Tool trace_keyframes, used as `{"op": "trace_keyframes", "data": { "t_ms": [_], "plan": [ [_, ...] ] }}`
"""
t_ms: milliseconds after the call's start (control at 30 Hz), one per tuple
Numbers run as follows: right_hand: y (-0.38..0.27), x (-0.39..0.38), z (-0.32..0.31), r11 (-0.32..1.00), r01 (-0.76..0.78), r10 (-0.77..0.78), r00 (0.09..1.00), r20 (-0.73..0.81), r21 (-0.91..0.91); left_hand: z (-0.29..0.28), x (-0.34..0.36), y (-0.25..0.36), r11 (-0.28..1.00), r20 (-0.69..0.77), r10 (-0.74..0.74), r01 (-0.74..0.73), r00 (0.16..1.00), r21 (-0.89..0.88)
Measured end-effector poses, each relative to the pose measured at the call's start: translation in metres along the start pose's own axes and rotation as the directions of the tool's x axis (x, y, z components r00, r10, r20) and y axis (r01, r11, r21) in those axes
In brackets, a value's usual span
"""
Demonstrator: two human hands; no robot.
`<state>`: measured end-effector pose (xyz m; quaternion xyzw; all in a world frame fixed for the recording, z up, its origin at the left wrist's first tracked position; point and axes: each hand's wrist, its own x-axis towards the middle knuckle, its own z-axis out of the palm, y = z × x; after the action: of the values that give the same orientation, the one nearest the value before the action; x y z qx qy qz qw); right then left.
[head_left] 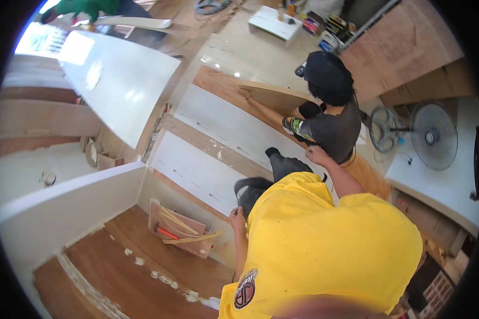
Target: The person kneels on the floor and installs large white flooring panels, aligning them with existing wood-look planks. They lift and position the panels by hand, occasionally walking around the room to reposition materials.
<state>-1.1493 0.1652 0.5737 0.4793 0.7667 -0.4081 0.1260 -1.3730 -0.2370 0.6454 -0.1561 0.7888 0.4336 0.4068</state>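
My left hand (236, 214) is beside my dark trouser leg, near a long white panel (191, 170), its fingers curled; what they hold, if anything, is too small to tell. My right hand (316, 155) is raised behind a co-worker (329, 127) in a dark cap, its fingers also curled, their contents unclear. The co-worker's hand (244, 94) touches a wooden board (271, 97). Another white strip (213, 109) and brown wood lie beneath us. Below left, a wooden box (181, 244) with loose strips and a red tool sits by a brown curved surface (117, 266).
A large white sheet (122, 90) lies upper left, with another person (96, 10) in green behind it. A white low wall (69, 191) runs along the left. A fan (433, 135) stands on a white top (425, 186) at right; a small white table (271, 21) is at the back.
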Motion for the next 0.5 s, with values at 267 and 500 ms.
{"op": "trace_keyframes", "data": {
  "t_ms": [267, 500],
  "plan": [
    [-0.080, 0.018, 0.000, 0.971, -0.223, 0.210, 0.967, 0.146, 0.082, -0.040, 0.076, 0.104, 0.966, 0.146, 0.068, -0.101, 0.987, 0.238],
    [-0.128, -0.012, 0.068, 0.915, -0.389, 0.371, 0.915, 0.159, 0.103, -0.122, 0.195, 0.190, 0.927, 0.175, 0.119, -0.173, 0.977, 0.334]
  ]
}}
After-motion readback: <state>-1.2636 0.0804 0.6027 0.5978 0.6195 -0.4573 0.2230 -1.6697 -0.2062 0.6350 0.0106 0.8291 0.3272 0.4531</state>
